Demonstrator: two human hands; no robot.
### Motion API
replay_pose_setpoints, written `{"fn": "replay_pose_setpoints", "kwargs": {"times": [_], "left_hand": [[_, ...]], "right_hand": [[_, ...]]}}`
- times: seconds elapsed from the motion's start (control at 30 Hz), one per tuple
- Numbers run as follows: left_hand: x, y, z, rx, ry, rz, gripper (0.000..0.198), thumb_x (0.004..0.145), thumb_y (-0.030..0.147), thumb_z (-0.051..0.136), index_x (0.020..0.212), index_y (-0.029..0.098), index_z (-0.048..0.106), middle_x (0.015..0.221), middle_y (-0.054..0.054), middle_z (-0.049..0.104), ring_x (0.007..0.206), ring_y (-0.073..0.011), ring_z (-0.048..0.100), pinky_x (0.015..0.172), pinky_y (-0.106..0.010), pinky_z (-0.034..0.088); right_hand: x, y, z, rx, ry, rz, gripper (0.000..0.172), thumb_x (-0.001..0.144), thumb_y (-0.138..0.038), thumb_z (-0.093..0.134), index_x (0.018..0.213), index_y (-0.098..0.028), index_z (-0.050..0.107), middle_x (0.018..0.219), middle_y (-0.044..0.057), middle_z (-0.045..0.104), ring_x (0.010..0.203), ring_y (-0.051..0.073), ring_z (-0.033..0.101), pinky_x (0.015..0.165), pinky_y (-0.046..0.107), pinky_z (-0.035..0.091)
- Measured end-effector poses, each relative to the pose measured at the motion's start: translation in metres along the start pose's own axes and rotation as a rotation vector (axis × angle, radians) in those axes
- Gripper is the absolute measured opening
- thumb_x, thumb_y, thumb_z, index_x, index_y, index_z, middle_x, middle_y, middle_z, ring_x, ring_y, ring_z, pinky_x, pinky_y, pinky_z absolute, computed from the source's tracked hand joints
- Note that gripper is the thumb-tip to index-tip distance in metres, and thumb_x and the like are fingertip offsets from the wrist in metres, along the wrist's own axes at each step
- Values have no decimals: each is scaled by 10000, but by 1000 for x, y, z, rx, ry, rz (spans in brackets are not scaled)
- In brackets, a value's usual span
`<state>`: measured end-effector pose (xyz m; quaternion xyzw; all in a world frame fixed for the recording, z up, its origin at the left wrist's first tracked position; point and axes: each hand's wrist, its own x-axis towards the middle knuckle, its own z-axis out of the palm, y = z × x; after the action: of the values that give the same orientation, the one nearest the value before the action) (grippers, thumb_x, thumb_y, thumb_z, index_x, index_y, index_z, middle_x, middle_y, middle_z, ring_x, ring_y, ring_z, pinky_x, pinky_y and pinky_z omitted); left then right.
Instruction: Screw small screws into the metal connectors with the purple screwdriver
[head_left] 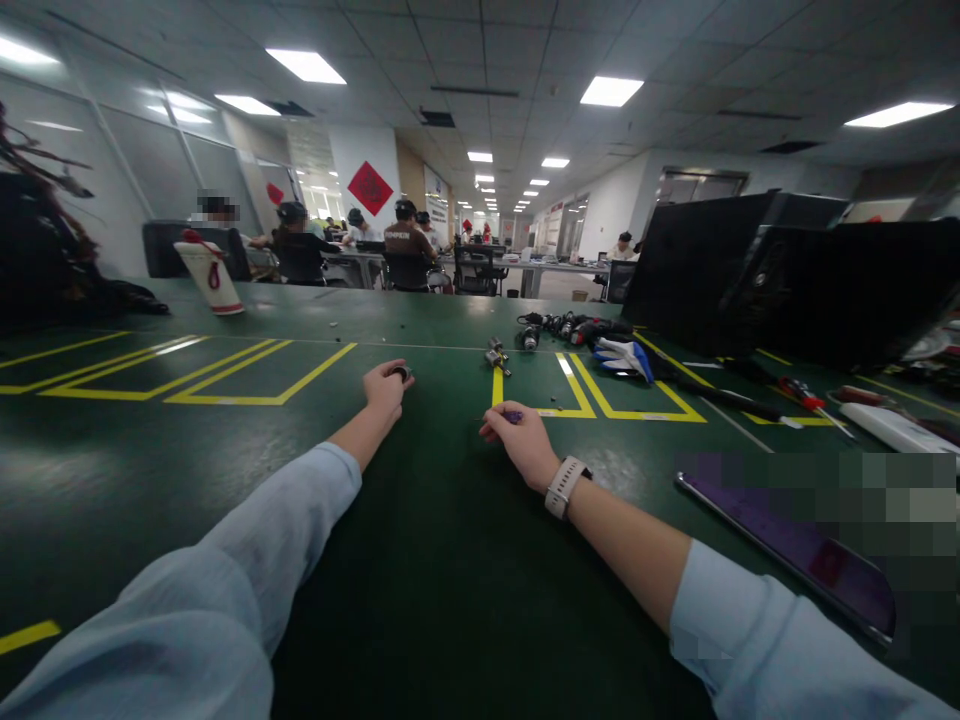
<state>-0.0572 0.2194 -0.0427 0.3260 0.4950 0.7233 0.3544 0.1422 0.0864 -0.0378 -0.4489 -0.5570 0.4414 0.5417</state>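
Observation:
My left hand is closed over the green table, left of the middle. It grips a small dark round part with a metallic rim; its exact kind is too small to tell. Across from it, my right hand is pinched low above the tabletop, wearing a watch with a pale strap. A small dark purplish piece shows at its fingers, too small to name. Beyond the right hand lie several small metal fittings in a little cluster.
Black cabled parts lie farther back, beside white-and-blue gloves. A red-handled screwdriver and a phone are on the right. Black monitors stand behind. A white cup stands back left. Yellow tape marks the table.

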Motion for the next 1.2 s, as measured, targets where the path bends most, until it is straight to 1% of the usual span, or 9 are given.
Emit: {"fn": "replay_pose_setpoints", "kwargs": {"times": [0.23, 0.5, 0.63, 0.73, 0.8, 0.87, 0.97, 1.07, 1.2], "left_hand": [[10, 2, 3, -26, -50, -78, 206, 640, -27, 488, 732, 108, 612, 719, -51, 567, 692, -120, 583, 663, -283, 542], [13, 6, -8, -10, -249, -95, 341, 534, -80, 557, 817, 97, 623, 750, -46, 597, 680, -126, 599, 680, -283, 535], [10, 3, -12, 43, -367, -25, 565, 406, -85, 648, 935, 114, 629, 816, -13, 622, 704, -126, 607, 757, -301, 512], [7, 2, -13, 111, -449, 18, 619, 399, 12, 731, 1000, 118, 627, 838, -25, 638, 730, -155, 611, 813, -359, 482], [6, 2, -14, 239, -523, 134, 593, 453, 118, 755, 1031, 141, 624, 899, -41, 633, 810, -185, 603, 837, -384, 462], [6, 2, -15, 417, -585, 324, 535, 514, 207, 744, 1035, 174, 624, 981, -48, 599, 894, -204, 577, 840, -380, 451], [6, 4, -16, 616, -646, 496, 427, 564, 289, 720, 966, 177, 631, 971, -47, 556, 876, -204, 560, 779, -356, 461], [5, 7, -15, 703, -684, 571, 371, 566, 323, 720, 864, 153, 579, 874, -30, 556, 814, -188, 549, 735, -327, 455], [2, 15, -11, 713, -849, 542, 297, 650, 353, 656, 824, 161, 511, 819, -10, 561, 743, -154, 544, 667, -279, 445]], "right_hand": [[17, -2, -3, 137, 53, 134, 77, 699, -205, 558, 651, -144, 557, 548, 1, 599, 495, 97, 544, 516, 221, 441], [33, -4, -5, 267, 31, 243, 72, 728, -181, 570, 670, -139, 570, 536, 1, 605, 476, 94, 549, 504, 213, 437], [43, -3, -3, 331, 32, 301, 184, 774, -252, 551, 634, -134, 574, 511, 11, 594, 447, 91, 532, 470, 209, 413], [51, -2, 0, 379, 37, 344, 312, 808, -333, 513, 573, -133, 563, 461, 12, 558, 412, 88, 506, 436, 206, 381], [55, 0, 2, 423, 39, 360, 346, 827, -350, 480, 565, -138, 561, 443, 6, 540, 398, 83, 488, 426, 205, 365], [59, 2, 5, 479, 29, 362, 349, 840, -345, 452, 581, -142, 567, 452, 2, 539, 401, 80, 483, 434, 206, 364], [63, 4, 10, 566, 2, 343, 309, 839, -334, 443, 638, -147, 585, 477, -7, 543, 419, 79, 485, 457, 208, 370], [67, 3, 15, 627, -21, 317, 247, 812, -316, 472, 679, -148, 593, 480, -13, 540, 429, 81, 481, 468, 209, 363], [73, 0, 26, 657, -44, 282, 201, 766, -289, 510, 652, -140, 584, 472, -13, 536, 433, 84, 477, 473, 213, 351]]}}
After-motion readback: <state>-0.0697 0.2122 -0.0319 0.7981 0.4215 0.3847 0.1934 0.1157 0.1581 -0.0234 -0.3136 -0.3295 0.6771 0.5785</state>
